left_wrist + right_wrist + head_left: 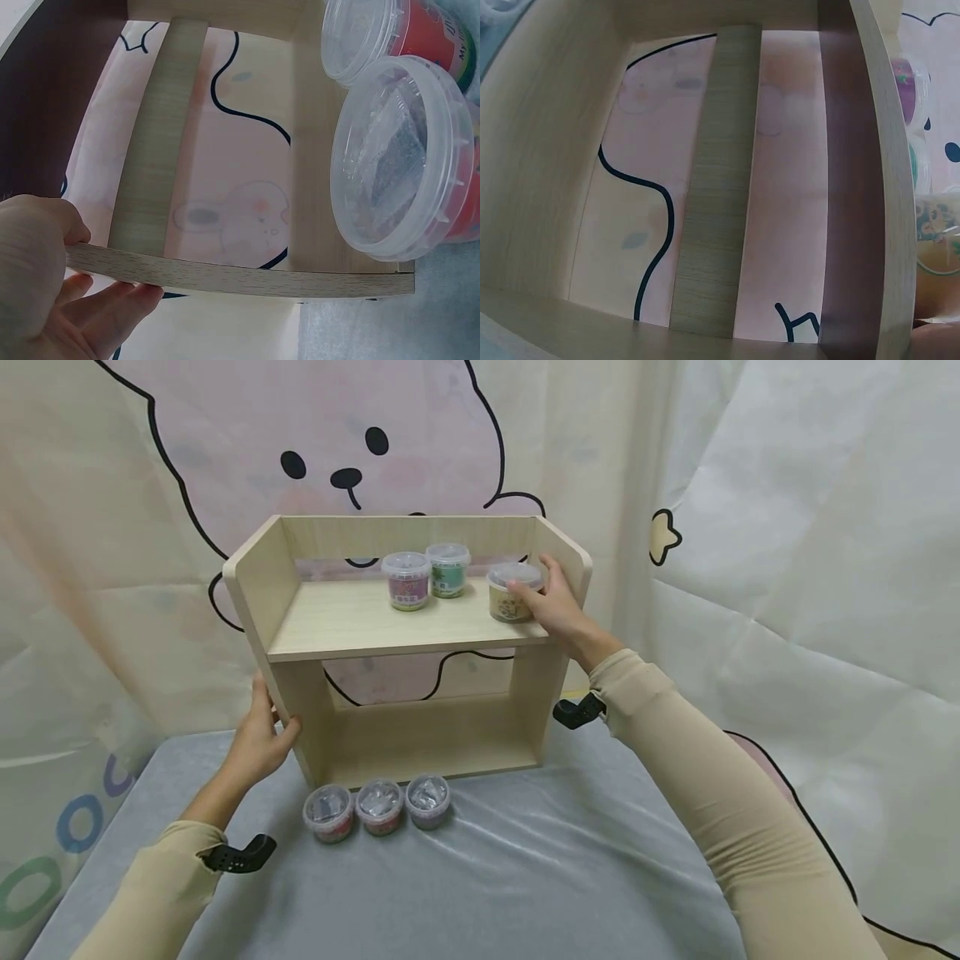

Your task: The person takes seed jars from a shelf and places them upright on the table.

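Observation:
A two-tier light-wood shelf (420, 739) stands on the table. My left hand (262, 739) grips the edge of its left side panel; in the left wrist view the thumb is on one face and the fingers (112, 315) on the other. On the upper board, at the right end, my right hand (555, 606) holds a lidded plastic tub with a yellow label (508, 604), thumb at the lid. Left of it stand a purple-labelled tub (408, 589) and a green-labelled tub (448, 577). The right wrist view shows little of the right hand.
Three clear-lidded tubs stand in a row before the shelf: a left one (328, 814), a middle one (380, 807) and a right one (428, 802). A grey cloth (480, 893) covers the table. Printed curtains (795, 527) hang behind and at the sides.

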Demonstrator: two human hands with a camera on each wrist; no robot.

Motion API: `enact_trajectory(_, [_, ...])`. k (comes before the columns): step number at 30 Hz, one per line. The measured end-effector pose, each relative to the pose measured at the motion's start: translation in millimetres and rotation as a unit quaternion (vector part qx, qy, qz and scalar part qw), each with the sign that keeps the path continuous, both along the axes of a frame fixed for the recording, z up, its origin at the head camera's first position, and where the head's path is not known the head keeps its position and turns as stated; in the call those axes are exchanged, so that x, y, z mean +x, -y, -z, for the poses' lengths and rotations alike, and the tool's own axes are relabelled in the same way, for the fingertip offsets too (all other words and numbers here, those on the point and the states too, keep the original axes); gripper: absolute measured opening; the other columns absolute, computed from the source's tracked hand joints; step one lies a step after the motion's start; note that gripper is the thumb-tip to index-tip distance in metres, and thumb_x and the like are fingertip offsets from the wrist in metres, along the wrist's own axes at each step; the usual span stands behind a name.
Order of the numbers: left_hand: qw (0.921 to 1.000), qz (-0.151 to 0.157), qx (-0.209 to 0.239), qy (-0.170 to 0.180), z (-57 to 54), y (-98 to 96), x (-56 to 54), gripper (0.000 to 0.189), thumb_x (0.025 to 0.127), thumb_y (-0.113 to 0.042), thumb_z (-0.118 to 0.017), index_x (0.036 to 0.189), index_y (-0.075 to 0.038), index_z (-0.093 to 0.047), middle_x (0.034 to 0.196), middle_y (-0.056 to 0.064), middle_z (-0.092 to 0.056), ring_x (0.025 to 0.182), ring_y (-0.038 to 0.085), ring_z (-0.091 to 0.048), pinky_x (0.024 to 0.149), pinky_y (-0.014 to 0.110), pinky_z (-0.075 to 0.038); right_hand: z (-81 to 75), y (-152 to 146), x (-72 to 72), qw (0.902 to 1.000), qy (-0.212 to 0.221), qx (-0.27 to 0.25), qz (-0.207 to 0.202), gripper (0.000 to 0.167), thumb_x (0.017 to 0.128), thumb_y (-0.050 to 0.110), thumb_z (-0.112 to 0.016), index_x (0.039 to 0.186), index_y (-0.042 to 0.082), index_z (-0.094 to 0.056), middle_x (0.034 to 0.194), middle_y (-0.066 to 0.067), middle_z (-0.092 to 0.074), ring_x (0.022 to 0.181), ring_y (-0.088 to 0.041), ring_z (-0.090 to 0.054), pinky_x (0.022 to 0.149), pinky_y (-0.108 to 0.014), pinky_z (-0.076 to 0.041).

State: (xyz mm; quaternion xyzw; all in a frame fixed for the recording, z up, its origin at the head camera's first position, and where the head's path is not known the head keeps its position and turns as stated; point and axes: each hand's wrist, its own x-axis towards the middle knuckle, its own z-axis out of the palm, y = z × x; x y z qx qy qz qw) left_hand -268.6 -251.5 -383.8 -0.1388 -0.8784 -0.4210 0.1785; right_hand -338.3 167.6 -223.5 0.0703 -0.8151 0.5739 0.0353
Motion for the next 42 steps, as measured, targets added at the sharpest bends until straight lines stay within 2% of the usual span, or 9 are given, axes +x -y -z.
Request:
enact_trajectory(8, [0.9999,-0.003,-0.01,-0.001,-0.4,-4.4,-1.5,0.086,0.095,0.003,-0.053,0.159,-0.02,-0.001,0.155,0.038,-0.033,0.128,0.066,-0.045,0.098,0.073,-0.046,1.9,-5.0,0.5,0.9992,-0.02,-0.011,-0.033,0.082,0.101,0.034,-0.059,0.163,0.015,-0.009,0.166,-0.017,-0.026,0.154,-0.026,-0.029,0.13,-0.038,-0.022])
enact_trajectory(19, [0.9999,-0.011,-0.012,-0.001,-0.8,-5.0,-2.8,0.09,0.095,0.002,-0.053,0.161,-0.024,0.002,0.157,0.037,-0.031,0.127,0.066,-0.046,0.096,0.072,-0.048,-1.0,-6.5,-0.5,0.9985,-0.013,-0.012,-0.052,0.083,0.101,0.028,-0.06,0.163,0.01,-0.008,0.167,-0.015,-0.026,0.156,-0.024,-0.025,0.131,-0.036,-0.019])
enact_trajectory(24, [0.9999,-0.015,-0.008,0.005,-0.3,-3.4,-0.4,0.089,0.095,0.001,-0.053,0.16,-0.024,0.001,0.157,0.036,-0.031,0.127,0.066,-0.046,0.096,0.072,-0.049,-1.2,-4.4,-1.3,0.9974,-0.004,-0.029,-0.065,0.08,0.101,0.025,-0.059,0.163,0.009,-0.011,0.167,-0.014,-0.028,0.155,-0.024,-0.027,0.13,-0.035,-0.02])
enact_trajectory(29, [0.9997,-0.018,-0.008,0.012,0.8,-0.8,2.7,0.089,0.096,0.0,-0.053,0.161,-0.024,0.003,0.157,0.037,-0.031,0.127,0.066,-0.047,0.095,0.072,-0.049,1.0,-3.4,-3.2,0.9931,0.008,-0.067,-0.096,0.073,0.102,0.018,-0.054,0.162,0.008,-0.015,0.166,-0.013,-0.028,0.155,-0.022,-0.027,0.13,-0.035,-0.021])
enact_trajectory(32, [0.9997,-0.02,-0.011,0.009,1.1,0.4,3.6,0.089,0.096,0.0,-0.053,0.161,-0.024,0.003,0.156,0.038,-0.032,0.125,0.066,-0.048,0.093,0.073,-0.05,1.8,-3.7,-4.2,0.991,0.017,-0.077,-0.109,0.072,0.103,0.018,-0.055,0.162,0.009,-0.016,0.166,-0.012,-0.028,0.155,-0.02,-0.027,0.13,-0.035,-0.022])
enact_trajectory(37, [0.9997,-0.023,-0.011,0.004,0.3,1.0,4.6,0.087,0.095,0.001,-0.053,0.16,-0.022,0.0,0.154,0.038,-0.034,0.125,0.066,-0.049,0.093,0.072,-0.05,0.5,-3.4,-3.7,0.9915,0.025,-0.066,-0.109,0.075,0.101,0.022,-0.061,0.162,0.012,-0.019,0.165,-0.011,-0.032,0.155,-0.019,-0.029,0.129,-0.035,-0.024])
enact_trajectory(42, [0.9993,-0.031,-0.02,0.008,-0.6,-0.3,4.6,0.084,0.095,0.001,-0.054,0.159,-0.019,-0.003,0.152,0.04,-0.036,0.124,0.065,-0.05,0.093,0.071,-0.051,-1.5,-2.1,-2.6,0.9917,0.029,-0.076,-0.1,0.072,0.1,0.019,-0.061,0.161,0.011,-0.022,0.163,-0.013,-0.036,0.153,-0.02,-0.033,0.128,-0.035,-0.027])
